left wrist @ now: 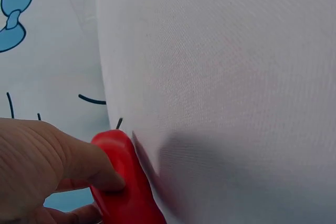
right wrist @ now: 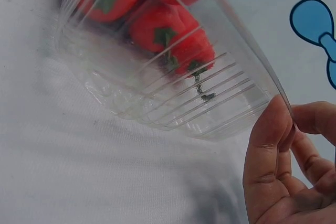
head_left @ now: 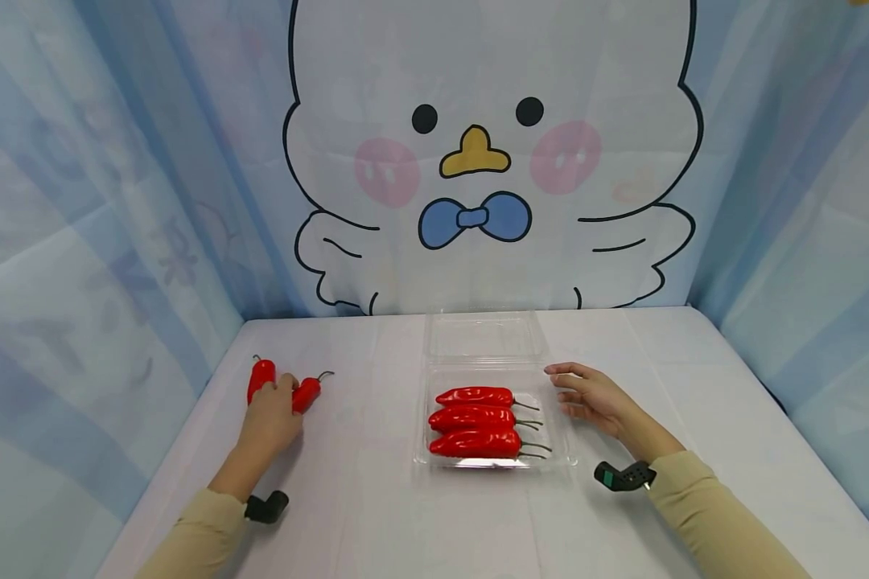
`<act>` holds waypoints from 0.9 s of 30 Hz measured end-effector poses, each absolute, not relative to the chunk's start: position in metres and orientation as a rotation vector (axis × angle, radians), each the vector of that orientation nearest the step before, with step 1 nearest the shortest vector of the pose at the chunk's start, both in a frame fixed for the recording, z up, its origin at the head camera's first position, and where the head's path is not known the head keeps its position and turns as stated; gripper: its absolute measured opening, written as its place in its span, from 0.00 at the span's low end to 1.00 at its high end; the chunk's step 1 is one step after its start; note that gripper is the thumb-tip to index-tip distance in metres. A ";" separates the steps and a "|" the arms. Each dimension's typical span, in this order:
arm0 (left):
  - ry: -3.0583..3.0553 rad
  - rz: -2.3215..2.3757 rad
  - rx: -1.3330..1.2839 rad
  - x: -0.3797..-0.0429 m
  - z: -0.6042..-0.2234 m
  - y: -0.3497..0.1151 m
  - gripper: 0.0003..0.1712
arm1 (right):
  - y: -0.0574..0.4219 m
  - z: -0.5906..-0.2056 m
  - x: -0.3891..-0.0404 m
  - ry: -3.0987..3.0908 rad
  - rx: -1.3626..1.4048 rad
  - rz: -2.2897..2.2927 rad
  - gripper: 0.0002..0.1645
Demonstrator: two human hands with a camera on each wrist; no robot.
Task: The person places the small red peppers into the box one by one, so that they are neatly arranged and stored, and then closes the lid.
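Note:
On the left side of the table, my left hand (head_left: 270, 420) pinches a red chili pepper (head_left: 307, 395), its thumb pressing the skin in the left wrist view. A second red chili pepper (head_left: 261, 374) lies just beyond the fingers, stem pointing away; its lower part is hidden by the hand. Thumb and index finger of my right hand (right wrist: 294, 166) pinch the rim of a clear plastic box (right wrist: 173, 119) at its right side. Inside that box, several red chili peppers (head_left: 476, 419) lie in rows, stems to the right.
The box's clear lid (head_left: 485, 335) lies folded open behind it, close to the back edge of the white table (head_left: 376, 507). A curtain (head_left: 478, 265) with a cartoon bird stands behind, and blue-patterned curtains (head_left: 101, 265) enclose the sides.

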State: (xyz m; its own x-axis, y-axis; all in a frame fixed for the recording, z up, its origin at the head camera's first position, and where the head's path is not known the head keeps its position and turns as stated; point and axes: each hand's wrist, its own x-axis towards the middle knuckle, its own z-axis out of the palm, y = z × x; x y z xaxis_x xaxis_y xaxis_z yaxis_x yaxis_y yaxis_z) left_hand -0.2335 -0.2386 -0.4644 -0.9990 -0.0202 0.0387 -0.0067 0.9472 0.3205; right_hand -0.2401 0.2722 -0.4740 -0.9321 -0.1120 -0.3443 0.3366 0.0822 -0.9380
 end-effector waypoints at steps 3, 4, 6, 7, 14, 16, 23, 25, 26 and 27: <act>-3.034 -0.450 -0.011 -0.232 -0.464 -0.237 0.35 | 0.273 -0.473 -0.240 2.041 0.214 -1.913 0.26; -3.029 -0.445 -0.017 -0.232 -0.463 -0.236 0.35 | 0.273 -0.473 -0.240 2.040 0.215 -1.915 0.26; -3.027 -0.455 -0.023 -0.232 -0.462 -0.235 0.35 | 0.273 -0.473 -0.240 2.037 0.216 -1.918 0.26; -3.030 -0.464 -0.023 -0.232 -0.462 -0.234 0.35 | 0.274 -0.473 -0.240 2.036 0.205 -1.916 0.26; -3.044 -0.502 -0.014 -0.231 -0.457 -0.229 0.37 | 0.272 -0.473 -0.240 2.029 0.207 -1.924 0.26; -3.043 -0.512 -0.022 -0.232 -0.457 -0.228 0.38 | 0.271 -0.473 -0.240 2.027 0.196 -1.928 0.27; -3.028 -0.521 -0.046 -0.235 -0.456 -0.218 0.40 | 0.270 -0.472 -0.239 2.032 0.216 -1.919 0.28; -3.018 -0.507 -0.058 -0.236 -0.455 -0.214 0.40 | 0.269 -0.472 -0.238 2.034 0.230 -1.917 0.29; -3.014 -0.502 -0.062 -0.236 -0.454 -0.212 0.40 | 0.269 -0.472 -0.238 2.035 0.236 -1.917 0.29; -3.013 -0.498 -0.066 -0.237 -0.452 -0.210 0.40 | 0.269 -0.472 -0.238 2.036 0.236 -1.917 0.30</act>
State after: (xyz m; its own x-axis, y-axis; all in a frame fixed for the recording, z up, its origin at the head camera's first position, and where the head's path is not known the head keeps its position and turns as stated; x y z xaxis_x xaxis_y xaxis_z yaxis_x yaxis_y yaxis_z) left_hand -0.2365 -0.2097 -0.4524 -0.9953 0.0284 0.0923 0.0566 0.9460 0.3192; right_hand -0.2379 0.2689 -0.4719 -0.9304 -0.1060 -0.3507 0.3437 0.0793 -0.9357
